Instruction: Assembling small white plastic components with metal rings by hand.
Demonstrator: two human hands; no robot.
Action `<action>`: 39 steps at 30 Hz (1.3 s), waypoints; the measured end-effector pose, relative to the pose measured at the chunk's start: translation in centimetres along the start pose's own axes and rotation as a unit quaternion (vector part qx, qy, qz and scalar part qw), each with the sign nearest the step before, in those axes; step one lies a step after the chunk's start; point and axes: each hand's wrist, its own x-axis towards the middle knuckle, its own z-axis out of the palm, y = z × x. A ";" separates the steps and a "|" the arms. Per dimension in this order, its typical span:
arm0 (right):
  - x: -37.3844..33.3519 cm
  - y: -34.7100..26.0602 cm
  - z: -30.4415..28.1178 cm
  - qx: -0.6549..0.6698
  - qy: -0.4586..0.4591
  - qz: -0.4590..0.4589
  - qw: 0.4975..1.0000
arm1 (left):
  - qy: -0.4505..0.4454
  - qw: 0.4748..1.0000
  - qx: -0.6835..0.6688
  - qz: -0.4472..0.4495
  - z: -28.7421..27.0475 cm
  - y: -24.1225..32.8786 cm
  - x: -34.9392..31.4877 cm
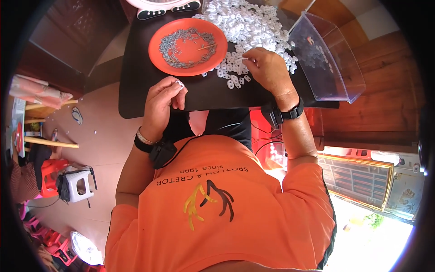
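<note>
My left hand (164, 100) is at the near edge of the dark table, thumb and fingers pinching a small white plastic piece with holes (180, 85). Over the near part of a heap of similar white pieces (249, 27) is my right hand (271, 70), its thumb and forefinger pressed together. Something whitish shows at those fingertips, but the pile behind makes it hard to tell apart. An orange-red plate (190, 70) lies beyond my left hand. A ring of small grey metal nails or screws (170, 52) and a thin wooden stick (206, 47) lie on it.
A clear plastic bin (337, 68) lies tilted at the table's right side, a few white pieces inside. Behind the plate stands a pink-white object with shoe-shaped feet (168, 6). Stools (81, 183) and a flip-flop (77, 115) are on the floor to the left.
</note>
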 end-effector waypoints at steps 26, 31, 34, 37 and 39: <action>9.9 -5.9 4.9 0.199 -0.112 -0.115 0.967 | 0.051 0.995 -0.085 0.005 0.0 0.0 0.2; 10.0 -4.7 5.3 0.184 -0.091 -0.115 0.972 | 0.059 0.994 -0.041 0.087 -0.2 5.1 3.7; 10.0 -4.6 5.5 0.176 -0.067 -0.116 0.975 | 0.041 0.986 -0.073 0.142 0.2 7.6 7.4; 10.0 -4.9 4.7 0.212 -0.044 -0.071 0.974 | 0.028 0.987 -0.063 0.147 0.1 7.7 11.0; 10.4 -4.3 4.7 0.254 -0.009 -0.056 0.966 | 0.020 0.990 -0.053 0.132 -0.7 6.2 12.5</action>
